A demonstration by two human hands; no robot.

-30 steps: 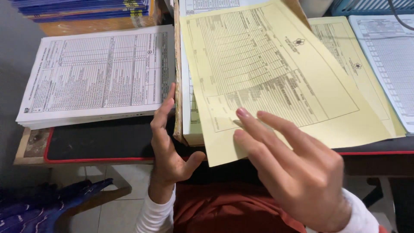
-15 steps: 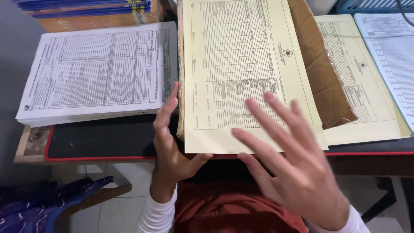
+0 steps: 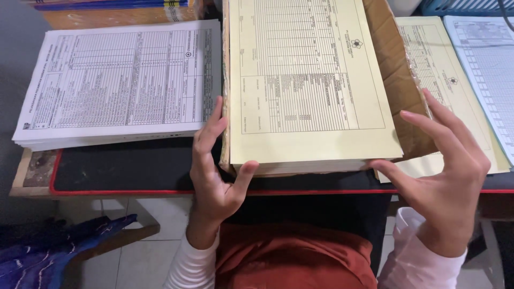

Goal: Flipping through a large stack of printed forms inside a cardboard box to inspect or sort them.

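A thick stack of pale yellow printed forms (image 3: 310, 85) lies on brown wrapping paper (image 3: 399, 80) in the middle of the desk. My left hand (image 3: 214, 171) presses against the stack's left and front edges, thumb on the front, fingers up the left side. My right hand (image 3: 444, 171) hovers open at the stack's right front corner, fingers spread over the brown paper, thumb near the corner. Neither hand holds a sheet.
A stack of white printed forms (image 3: 118, 85) lies to the left on a black desk mat with red trim (image 3: 123, 171). More yellow forms (image 3: 447, 80) and blue-white sheets (image 3: 487, 59) lie at the right. Blue folders (image 3: 107, 5) are at the back. A blue cloth (image 3: 48, 251) lies below.
The yellow sheet my right hand was lowering now lies flat and squared on the stack. My right hand has moved off to the right corner. My left hand stays at the left edge.
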